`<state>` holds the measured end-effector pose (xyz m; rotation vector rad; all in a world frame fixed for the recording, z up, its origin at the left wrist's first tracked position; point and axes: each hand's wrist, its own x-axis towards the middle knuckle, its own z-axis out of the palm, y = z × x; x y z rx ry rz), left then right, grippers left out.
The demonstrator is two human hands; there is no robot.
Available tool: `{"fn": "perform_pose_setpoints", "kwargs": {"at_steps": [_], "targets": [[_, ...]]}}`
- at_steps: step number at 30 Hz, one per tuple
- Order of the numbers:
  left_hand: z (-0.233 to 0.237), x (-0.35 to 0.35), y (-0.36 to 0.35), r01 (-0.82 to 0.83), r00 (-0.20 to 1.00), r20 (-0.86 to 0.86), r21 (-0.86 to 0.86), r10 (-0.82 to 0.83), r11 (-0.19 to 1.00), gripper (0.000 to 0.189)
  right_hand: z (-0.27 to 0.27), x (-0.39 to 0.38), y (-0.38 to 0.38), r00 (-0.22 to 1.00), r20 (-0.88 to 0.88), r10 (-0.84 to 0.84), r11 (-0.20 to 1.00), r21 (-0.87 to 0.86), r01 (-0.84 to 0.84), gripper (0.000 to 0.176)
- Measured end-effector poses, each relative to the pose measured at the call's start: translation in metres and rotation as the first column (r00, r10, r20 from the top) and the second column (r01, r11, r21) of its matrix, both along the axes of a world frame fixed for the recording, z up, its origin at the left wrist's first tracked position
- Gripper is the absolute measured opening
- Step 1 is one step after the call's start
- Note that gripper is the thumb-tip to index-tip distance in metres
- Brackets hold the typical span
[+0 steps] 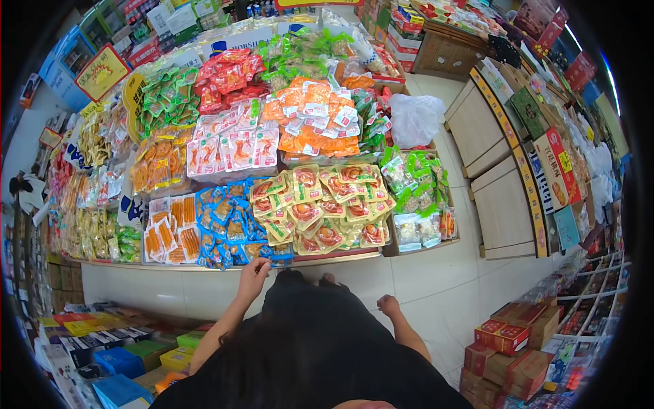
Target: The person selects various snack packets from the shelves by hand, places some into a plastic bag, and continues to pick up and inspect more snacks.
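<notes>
My left hand (pixel 255 271) is at the front edge of the display, just below the blue snack packets (pixel 228 221); its fingers are bent together, and anything between them is too small to make out. Away from the display, over the floor on the right, hangs my right hand (pixel 388 305), its fingers curled. Cream and red packets (pixel 327 204) are piled right of the blue ones. To their left lie clear packs of orange sticks (pixel 174 228). Behind are orange packets (pixel 313 116) and white and red packs (pixel 235 146).
A white plastic bag (pixel 415 119) lies at the display's right end. Wooden cabinets (pixel 504 211) stand across the tiled aisle. Red boxes (pixel 502 337) are stacked at the lower right. Colourful cartons (pixel 119 361) fill the lower left.
</notes>
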<state>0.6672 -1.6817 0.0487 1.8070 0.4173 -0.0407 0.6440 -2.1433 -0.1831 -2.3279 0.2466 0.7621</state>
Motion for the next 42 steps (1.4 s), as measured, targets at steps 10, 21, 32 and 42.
{"fn": "perform_pose_setpoints", "kwargs": {"at_steps": [10, 21, 32, 42], "targets": [[0.004, 0.000, -0.007, -0.029, 1.000, 0.006, 0.038, 0.029, 0.999, 0.015, 0.033, 0.027, 0.011, 0.999, -0.048, 0.009, 1.000, 0.018, -0.008, 0.038], [0.029, 0.005, 0.000, -0.109, 0.994, -0.003, 0.024, 0.109, 0.994, 0.019, 0.031, 0.035, 0.010, 0.964, -0.241, -0.116, 0.938, 0.293, 0.186, 0.025], [0.023, 0.036, 0.078, -0.379, 0.923, 0.181, 0.258, 0.340, 0.889, 0.027, 0.046, 0.048, 0.007, 0.939, -0.294, -0.180, 0.945, 0.214, 0.248, 0.021], [-0.018, 0.080, 0.148, -0.330, 0.944, 0.227, 0.668, 0.240, 0.667, 0.059, 0.071, 0.045, 0.073, 0.923, -0.318, -0.216, 0.930, 0.219, 0.294, 0.019]]}}
